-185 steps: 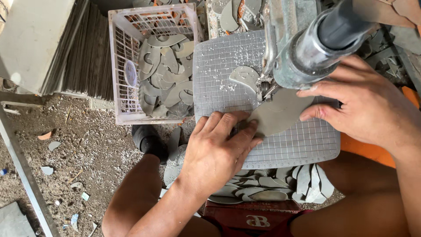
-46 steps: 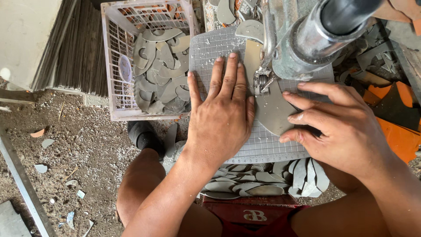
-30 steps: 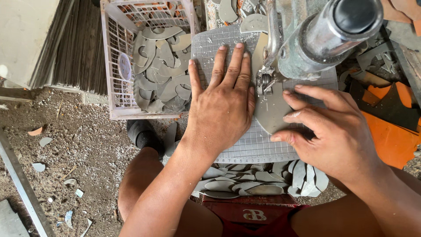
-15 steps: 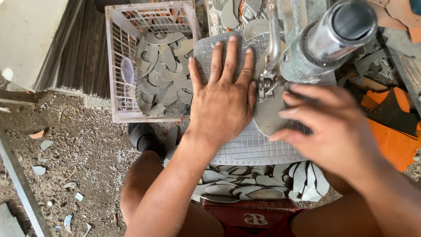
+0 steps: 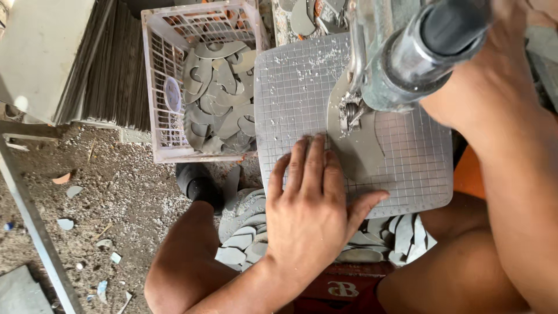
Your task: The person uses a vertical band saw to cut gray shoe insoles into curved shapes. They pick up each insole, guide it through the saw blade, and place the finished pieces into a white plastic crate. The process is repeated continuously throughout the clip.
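Grey tile piece [image 5: 361, 139] under one left hand [image 5: 311, 209], one saw [image 5: 407, 58].

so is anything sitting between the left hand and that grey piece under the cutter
Nothing visible does. The left hand lies flat on the gridded cutting table, its fingertips right at the edge of the grey piece. The machine head stands above the piece's far side, not between them.

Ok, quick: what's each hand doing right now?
Left hand: open, flat, fingers spread on the gridded work plate, fingertips at the grey cut piece.
Right hand: up by the cutting machine; grip cannot be told.
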